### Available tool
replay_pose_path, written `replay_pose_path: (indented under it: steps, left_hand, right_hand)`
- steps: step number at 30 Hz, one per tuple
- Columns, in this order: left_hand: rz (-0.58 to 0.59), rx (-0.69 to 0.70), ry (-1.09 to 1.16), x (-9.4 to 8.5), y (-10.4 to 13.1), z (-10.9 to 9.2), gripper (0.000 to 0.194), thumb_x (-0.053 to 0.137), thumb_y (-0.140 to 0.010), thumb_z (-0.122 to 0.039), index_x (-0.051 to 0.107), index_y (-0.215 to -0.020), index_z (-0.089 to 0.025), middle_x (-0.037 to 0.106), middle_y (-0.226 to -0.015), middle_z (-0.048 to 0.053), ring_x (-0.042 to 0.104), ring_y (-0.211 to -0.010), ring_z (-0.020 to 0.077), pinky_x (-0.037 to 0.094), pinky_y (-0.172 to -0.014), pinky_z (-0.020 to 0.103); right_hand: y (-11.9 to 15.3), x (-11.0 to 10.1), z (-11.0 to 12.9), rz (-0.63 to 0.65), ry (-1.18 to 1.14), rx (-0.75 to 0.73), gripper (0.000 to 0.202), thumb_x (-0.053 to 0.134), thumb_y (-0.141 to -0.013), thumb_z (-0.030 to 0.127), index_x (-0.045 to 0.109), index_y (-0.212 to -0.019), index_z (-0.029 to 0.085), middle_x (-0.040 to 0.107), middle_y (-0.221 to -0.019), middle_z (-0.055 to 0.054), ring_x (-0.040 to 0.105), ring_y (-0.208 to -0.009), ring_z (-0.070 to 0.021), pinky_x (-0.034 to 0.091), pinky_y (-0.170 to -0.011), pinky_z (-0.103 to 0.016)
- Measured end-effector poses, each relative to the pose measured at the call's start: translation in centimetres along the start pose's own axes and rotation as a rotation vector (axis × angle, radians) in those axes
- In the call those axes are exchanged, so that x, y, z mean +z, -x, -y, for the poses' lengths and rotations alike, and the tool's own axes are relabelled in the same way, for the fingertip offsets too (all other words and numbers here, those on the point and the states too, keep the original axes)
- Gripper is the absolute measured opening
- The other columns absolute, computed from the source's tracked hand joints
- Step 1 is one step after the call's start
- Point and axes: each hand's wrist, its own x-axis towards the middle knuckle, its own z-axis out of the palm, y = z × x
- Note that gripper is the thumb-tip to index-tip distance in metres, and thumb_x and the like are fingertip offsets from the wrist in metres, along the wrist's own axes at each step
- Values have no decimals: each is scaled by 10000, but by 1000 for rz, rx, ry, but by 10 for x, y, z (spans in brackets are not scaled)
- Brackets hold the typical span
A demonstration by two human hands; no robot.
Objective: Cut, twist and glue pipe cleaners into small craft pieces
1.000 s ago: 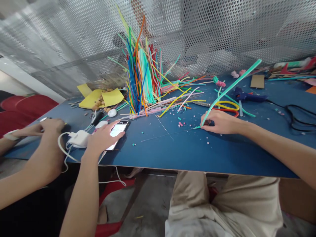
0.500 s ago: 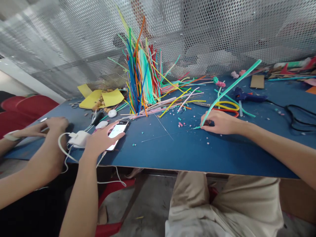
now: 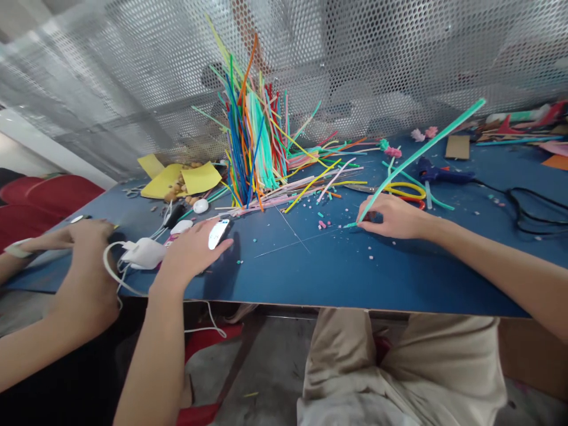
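My left hand (image 3: 190, 248) is wrapped round a smartphone (image 3: 218, 234), tilted with its lit screen partly showing and a shadow on the table beside it. My right hand (image 3: 390, 218) pinches a mint-green pipe cleaner (image 3: 417, 155) near its lower end. The long part slants up to the right, and a short tip sticks out left of the fingertips. A thin bare wire (image 3: 293, 243) runs along the table toward that tip; whether they are joined I cannot tell. Tiny pink and green clippings (image 3: 322, 225) lie near my right hand.
Behind stands a large bundle of coloured pipe cleaners (image 3: 257, 142), with loose ones beside it. Scissors (image 3: 406, 190), a glue gun (image 3: 446, 174) and its black cord lie right. A white charger (image 3: 144, 253) with cables is left. A co-worker's hands (image 3: 91, 236) rest at far left.
My left hand has tilted the phone up, so less of its screen shows. My right hand has shifted slightly left, and the pipe cleaner's upper end has swung right.
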Motion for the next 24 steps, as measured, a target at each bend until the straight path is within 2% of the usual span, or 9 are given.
replay_pose_path:
  steps: [2, 4, 7, 10, 12, 15, 17, 22, 24]
  left_hand:
    - [-112, 150, -19, -10, 0, -36, 652, 454, -950, -615, 458, -1495, -257, 502, -1526, 67, 467, -1388, 350, 346, -1161, 481]
    - [-154, 318, 49, -18, -4, -79, 551, 437, -983, -580, 520, -1442, -288, 551, -1484, 23, 526, -1341, 278, 369, -1161, 424]
    - [-165, 607, 135, -17, -24, -143, 510, 484, -981, -578, 608, -1363, -263, 631, -1397, 40, 566, -1307, 255, 385, -1149, 407]
    - [-103, 811, 206, -3, -54, -195, 476, 518, -974, -566, 666, -1269, -223, 702, -1273, 77, 658, -1151, 257, 480, -1005, 391]
    - [35, 917, 300, 7, -72, -220, 410, 485, -1004, -514, 716, -1108, -191, 759, -1036, 74, 709, -917, 199, 517, -826, 317]
    - [268, 928, 490, 15, -85, -240, 408, 419, -1043, -454, 700, -979, -166, 740, -799, 33, 650, -619, 115, 478, -629, 245]
    - [258, 889, 553, 18, -85, -245, 381, 429, -1043, -442, 689, -986, -169, 730, -766, 19, 618, -559, 100, 454, -584, 235]
    - [-195, 842, 371, 25, -84, -237, 328, 518, -1010, -471, 747, -1008, -235, 769, -973, 33, 701, -869, 173, 484, -739, 283]
    - [-300, 868, 299, 29, -87, -232, 342, 498, -1018, -478, 760, -1048, -260, 771, -1037, 28, 698, -973, 190, 494, -813, 306]
  right_hand:
    - [-1, -2, 1, -38, -9, 3, 145, 595, -895, 309, 708, -847, 231, 697, -820, -30, 609, -772, -180, 464, -798, -341]
    - [-1, -2, 3, -73, -15, 14, 165, 599, -904, 332, 724, -868, 230, 714, -862, -40, 618, -797, -187, 473, -811, -349]
    - [-1, -2, 5, -124, -11, 31, 198, 602, -923, 362, 741, -894, 224, 731, -902, -52, 632, -812, -193, 483, -818, -355]
    - [-1, -2, 6, -183, -9, 31, 219, 606, -938, 376, 741, -899, 208, 733, -887, -57, 641, -805, -191, 487, -808, -346]
    - [-1, -2, 4, -235, 10, 36, 236, 607, -944, 390, 738, -894, 200, 725, -855, -58, 640, -803, -193, 485, -800, -344]
    - [0, -5, 0, -288, 38, 70, 250, 603, -949, 410, 738, -896, 205, 707, -821, -56, 631, -793, -195, 480, -767, -340]
    - [1, -6, -3, -304, 43, 104, 240, 606, -946, 409, 738, -902, 213, 699, -804, -50, 625, -781, -193, 477, -744, -335]
    - [0, -6, -2, -311, 50, 161, 255, 617, -931, 432, 723, -827, 224, 700, -783, -53, 633, -793, -207, 489, -747, -349]
    - [-1, -5, 1, -306, 49, 171, 254, 618, -928, 427, 723, -816, 224, 709, -799, -60, 642, -814, -216, 494, -768, -361]
